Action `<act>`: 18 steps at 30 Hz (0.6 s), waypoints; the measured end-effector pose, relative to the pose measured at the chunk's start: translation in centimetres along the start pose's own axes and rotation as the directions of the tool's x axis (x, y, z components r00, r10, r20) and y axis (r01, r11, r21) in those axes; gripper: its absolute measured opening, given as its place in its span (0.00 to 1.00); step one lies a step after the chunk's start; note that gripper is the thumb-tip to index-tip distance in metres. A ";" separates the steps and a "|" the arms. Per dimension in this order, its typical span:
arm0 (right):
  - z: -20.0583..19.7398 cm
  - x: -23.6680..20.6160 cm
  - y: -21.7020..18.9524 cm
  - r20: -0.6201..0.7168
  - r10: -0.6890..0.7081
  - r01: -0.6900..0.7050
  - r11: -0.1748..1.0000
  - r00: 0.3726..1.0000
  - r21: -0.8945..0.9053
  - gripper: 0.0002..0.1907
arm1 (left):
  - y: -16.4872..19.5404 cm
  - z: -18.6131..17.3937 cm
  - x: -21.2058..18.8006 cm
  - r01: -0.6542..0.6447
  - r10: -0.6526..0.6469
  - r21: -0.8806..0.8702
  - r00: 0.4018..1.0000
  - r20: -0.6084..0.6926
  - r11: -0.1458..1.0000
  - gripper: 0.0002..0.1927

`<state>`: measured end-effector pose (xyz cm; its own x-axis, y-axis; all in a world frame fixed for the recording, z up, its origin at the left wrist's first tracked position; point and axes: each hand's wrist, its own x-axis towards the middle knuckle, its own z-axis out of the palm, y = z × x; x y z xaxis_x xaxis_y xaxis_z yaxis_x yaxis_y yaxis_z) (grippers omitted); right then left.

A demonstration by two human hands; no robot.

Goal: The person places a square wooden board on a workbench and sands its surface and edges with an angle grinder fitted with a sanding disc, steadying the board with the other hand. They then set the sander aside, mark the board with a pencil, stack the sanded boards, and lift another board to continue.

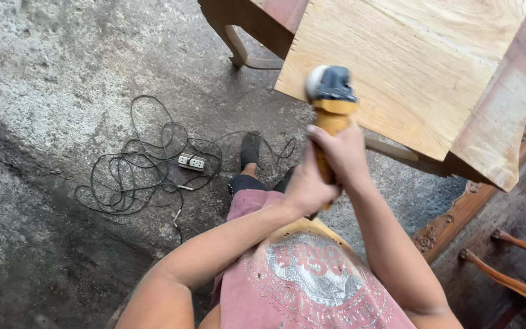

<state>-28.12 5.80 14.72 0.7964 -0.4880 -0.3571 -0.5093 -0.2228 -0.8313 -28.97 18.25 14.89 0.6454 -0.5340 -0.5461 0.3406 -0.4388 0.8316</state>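
Note:
Both hands grip a yellow and dark grey angle grinder (pixel 331 100), which points up and away from me. My left hand (pixel 304 186) wraps the lower part of its yellow body. My right hand (pixel 340 151) holds the body just above that. The grinder's head sits at the near edge of a pale wooden panel (pixel 409 67), part of a large piece of furniture; whether it touches the wood I cannot tell. My pink shirt and one dark shoe (pixel 249 149) show below.
A tangle of black cable (pixel 135 167) with a white power strip (pixel 191 162) lies on the rough concrete floor to the left. Carved wooden furniture parts (pixel 458 213) and curved legs (pixel 518 268) lie at the right. A curved furniture leg (pixel 237 49) stands behind.

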 end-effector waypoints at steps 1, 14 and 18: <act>1.2 1.3 -1.0 0.079 -0.012 0.013 1.000 0.997 -0.010 0.24 | 0.1 -1.2 0.4 -0.032 0.031 -0.014 0.997 -0.074 0.999 0.61; -7.3 2.9 2.3 -0.015 0.117 -0.116 0.990 0.993 0.075 0.18 | 2.6 6.9 4.2 0.005 -0.008 0.036 0.996 0.090 0.999 0.69; -11.0 1.3 5.0 -0.098 0.201 -0.187 0.973 0.975 0.136 0.17 | 3.7 10.4 3.8 -0.133 0.133 -0.015 0.982 0.136 0.991 0.67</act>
<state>-33.20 -5.24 14.76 0.6419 -0.6032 -0.4735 -0.5999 -0.0104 -0.8000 -32.35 7.08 14.78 0.5864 -0.6808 -0.4389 0.2621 -0.3533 0.8981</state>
